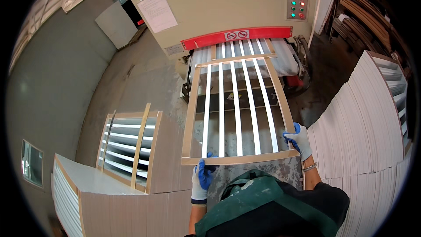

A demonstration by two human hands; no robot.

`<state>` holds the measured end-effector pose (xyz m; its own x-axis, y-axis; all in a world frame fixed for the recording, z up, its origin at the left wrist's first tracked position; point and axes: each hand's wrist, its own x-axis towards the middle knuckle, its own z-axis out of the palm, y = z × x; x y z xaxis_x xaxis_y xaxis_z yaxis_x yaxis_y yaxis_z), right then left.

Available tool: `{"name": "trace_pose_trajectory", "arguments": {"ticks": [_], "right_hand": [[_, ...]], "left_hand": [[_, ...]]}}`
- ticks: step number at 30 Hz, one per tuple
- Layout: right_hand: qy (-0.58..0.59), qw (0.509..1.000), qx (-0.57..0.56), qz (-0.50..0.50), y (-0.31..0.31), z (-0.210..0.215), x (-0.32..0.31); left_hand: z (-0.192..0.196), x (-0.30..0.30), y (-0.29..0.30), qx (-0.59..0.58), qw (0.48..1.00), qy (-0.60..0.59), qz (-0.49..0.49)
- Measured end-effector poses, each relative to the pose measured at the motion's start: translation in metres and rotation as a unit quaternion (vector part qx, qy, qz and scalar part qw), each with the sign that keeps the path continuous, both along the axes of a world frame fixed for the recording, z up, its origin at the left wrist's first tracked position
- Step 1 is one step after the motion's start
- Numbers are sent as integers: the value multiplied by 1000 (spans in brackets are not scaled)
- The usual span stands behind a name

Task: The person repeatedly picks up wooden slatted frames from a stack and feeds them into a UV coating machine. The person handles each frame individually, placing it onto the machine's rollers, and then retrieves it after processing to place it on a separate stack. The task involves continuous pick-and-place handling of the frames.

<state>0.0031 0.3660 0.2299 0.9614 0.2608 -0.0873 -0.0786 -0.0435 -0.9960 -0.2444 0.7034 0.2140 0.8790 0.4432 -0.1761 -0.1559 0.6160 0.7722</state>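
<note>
- Frame (236, 107): held out in front of body, between both hands and machine (228, 13); near rail at hands, far rail at belt (287, 61). Exact contact with belt: cannot tell.
- Left hand (202, 179): at near rail, a little in from left corner. Blue fingers wrapped about rail, clamped on it; tips partly visible beyond it, in gap between slats.
- Right hand (299, 140): at near right corner, on outer edge of right side. Fingers clamped on wood; undersides hidden.
- Direction: far end pointing to machine, below red bar (237, 37). Long axis running away from body; slats parallel to it, near rail crosswise. Appearance nearly level; exact tilt not determinable.
- Pose: both forearms reaching forward from lower edge, set wide apart. Left wrist almost straight, below rail; right hand farther forward, turned inward to corner.
- Second frame (213, 52): on belt, just beyond held one, partly under red bar. Overlap between both: cannot tell.
- Surroundings: left stack (169, 153) with two strips (140, 145) across top; taller right stack (351, 127) near right forearm.
</note>
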Motion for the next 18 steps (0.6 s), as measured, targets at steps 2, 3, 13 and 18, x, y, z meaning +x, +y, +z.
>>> {"name": "trace_pose_trajectory", "arguments": {"ticks": [2,3,13,18], "right_hand": [[1,1000,-14,-7,-5,-9,10],[0,1000,-9,-6,-8,-14,16],[-46,994,-101,-6,-8,-51,90],[-145,938,-314,-29,6,-48,118]], "left_hand": [[-10,12,-2,-3,1000,19,-15],[-15,22,-1,-8,999,17,-27],[-47,86,8,2,996,53,-71],[-60,116,11,-26,995,67,-67]]}}
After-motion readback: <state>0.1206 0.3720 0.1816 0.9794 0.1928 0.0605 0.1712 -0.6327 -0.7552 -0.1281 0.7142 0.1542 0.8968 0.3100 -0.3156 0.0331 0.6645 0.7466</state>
